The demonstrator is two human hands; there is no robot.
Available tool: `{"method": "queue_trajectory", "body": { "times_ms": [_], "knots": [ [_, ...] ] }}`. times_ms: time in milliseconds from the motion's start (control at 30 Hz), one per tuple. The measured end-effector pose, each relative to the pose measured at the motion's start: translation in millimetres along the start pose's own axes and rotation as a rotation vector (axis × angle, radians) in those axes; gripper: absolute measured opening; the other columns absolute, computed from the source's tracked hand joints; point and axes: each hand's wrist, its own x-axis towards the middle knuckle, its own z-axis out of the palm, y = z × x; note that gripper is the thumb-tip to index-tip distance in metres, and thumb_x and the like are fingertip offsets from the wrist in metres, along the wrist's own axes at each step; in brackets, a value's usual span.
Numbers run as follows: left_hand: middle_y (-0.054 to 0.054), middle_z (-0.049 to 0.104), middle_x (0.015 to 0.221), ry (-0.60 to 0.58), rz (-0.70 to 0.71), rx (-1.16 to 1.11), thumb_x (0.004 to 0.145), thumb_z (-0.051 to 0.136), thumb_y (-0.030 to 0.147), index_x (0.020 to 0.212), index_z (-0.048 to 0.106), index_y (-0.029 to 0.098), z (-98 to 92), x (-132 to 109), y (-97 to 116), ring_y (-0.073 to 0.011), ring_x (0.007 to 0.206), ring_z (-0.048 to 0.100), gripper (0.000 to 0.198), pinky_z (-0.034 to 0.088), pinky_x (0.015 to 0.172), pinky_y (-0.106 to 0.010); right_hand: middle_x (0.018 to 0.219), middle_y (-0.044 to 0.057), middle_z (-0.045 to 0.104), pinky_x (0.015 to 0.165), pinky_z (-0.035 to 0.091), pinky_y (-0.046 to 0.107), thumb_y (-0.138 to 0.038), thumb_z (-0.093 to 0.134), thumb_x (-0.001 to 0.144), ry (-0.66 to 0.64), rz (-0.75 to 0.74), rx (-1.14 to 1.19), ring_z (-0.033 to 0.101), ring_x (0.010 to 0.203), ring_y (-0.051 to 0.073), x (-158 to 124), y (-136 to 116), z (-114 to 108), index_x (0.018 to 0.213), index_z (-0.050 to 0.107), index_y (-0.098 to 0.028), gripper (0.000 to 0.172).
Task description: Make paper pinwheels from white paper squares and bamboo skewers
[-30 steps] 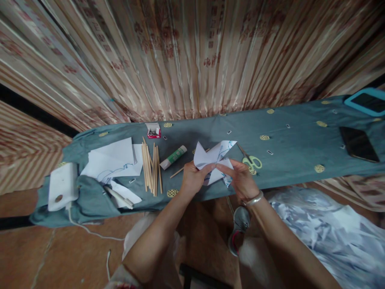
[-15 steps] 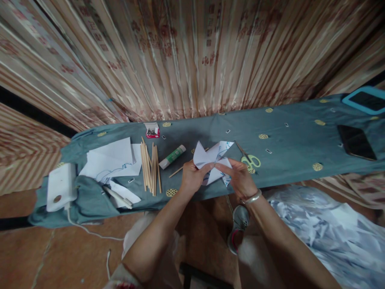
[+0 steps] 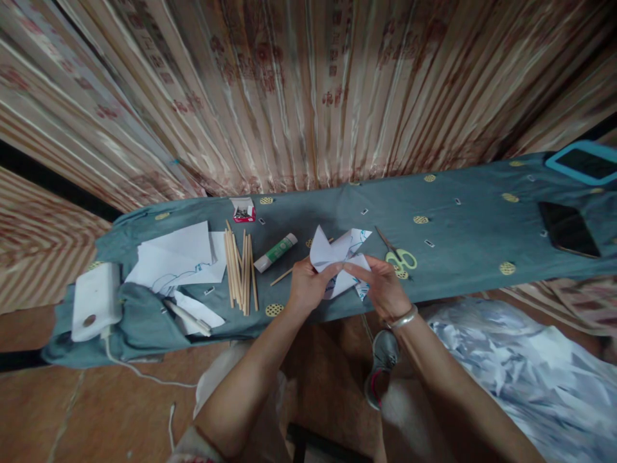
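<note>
A white paper pinwheel (image 3: pixel 332 247) with blue pen marks is held over the table's front part. My left hand (image 3: pixel 308 283) pinches it from the left, and my right hand (image 3: pixel 383 286), with a silver bangle at the wrist, grips it from the right. Both thumbs press near its middle; the fingers beneath are partly hidden. Just right of my right hand lie scissors (image 3: pixel 401 259) with light green handles. A single wooden stick (image 3: pixel 282 276) lies left of the pinwheel, partly covered by it and my left hand. Beyond that rests a glue stick (image 3: pixel 276 252).
Several wooden sticks (image 3: pixel 247 270) lie left of the glue stick. Behind them stands a small open red box (image 3: pixel 244 212) of metal pins. Paper sheets (image 3: pixel 176 254), a pen (image 3: pixel 190 318) and a white power strip (image 3: pixel 98 299) are farther left. A phone (image 3: pixel 569 228) and blue-framed tablet (image 3: pixel 588 161) lie right.
The view has shifted very slightly. Both hands keep the same grip on the pinwheel, with hardly any movement.
</note>
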Motion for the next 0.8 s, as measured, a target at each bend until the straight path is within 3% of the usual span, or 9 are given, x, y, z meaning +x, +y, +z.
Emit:
{"method": "queue_trajectory", "body": {
  "times_ms": [233, 433, 667, 800],
  "knots": [
    [-0.003, 0.069, 0.065, -0.002, 0.011, 0.029, 0.058, 0.076, 0.034, 0.059, 0.069, 0.015, -0.4, 1, 1, -0.0148, 0.061, 0.058, 0.020, 0.046, 0.057, -0.025, 0.073, 0.002, 0.075, 0.070, 0.053, 0.036, -0.042, 0.085, 0.054, 0.012, -0.002, -0.028, 0.065, 0.066, 0.020, -1, -2, 1, 0.072, 0.076, -0.024, 0.027],
    [-0.003, 0.070, 0.066, -0.013, 0.019, 0.033, 0.059, 0.075, 0.033, 0.063, 0.070, 0.014, -0.9, 1, -1, -0.0138, 0.060, 0.058, 0.020, 0.046, 0.057, -0.024, 0.068, 0.002, 0.074, 0.070, 0.054, 0.035, -0.056, 0.086, 0.040, 0.020, 0.004, -0.009, 0.065, 0.063, 0.020, -4, -8, 5, 0.069, 0.076, -0.022, 0.046],
    [-0.004, 0.071, 0.068, 0.008, 0.013, 0.059, 0.059, 0.076, 0.031, 0.064, 0.071, 0.014, -0.9, -1, -1, -0.0160, 0.063, 0.061, 0.018, 0.048, 0.059, -0.026, 0.069, 0.000, 0.074, 0.067, 0.053, 0.033, -0.039, 0.085, 0.052, 0.043, -0.003, -0.026, 0.064, 0.062, 0.017, 0, 2, 2, 0.070, 0.075, -0.022, 0.027],
    [-0.003, 0.072, 0.070, -0.002, -0.005, 0.004, 0.058, 0.077, 0.031, 0.069, 0.073, 0.014, -0.9, 0, -2, -0.0152, 0.063, 0.061, 0.021, 0.049, 0.061, -0.026, 0.070, -0.001, 0.074, 0.065, 0.053, 0.031, -0.038, 0.085, 0.053, 0.039, -0.007, -0.044, 0.063, 0.061, 0.016, 2, 4, -2, 0.071, 0.074, -0.021, 0.027]
  ]
}}
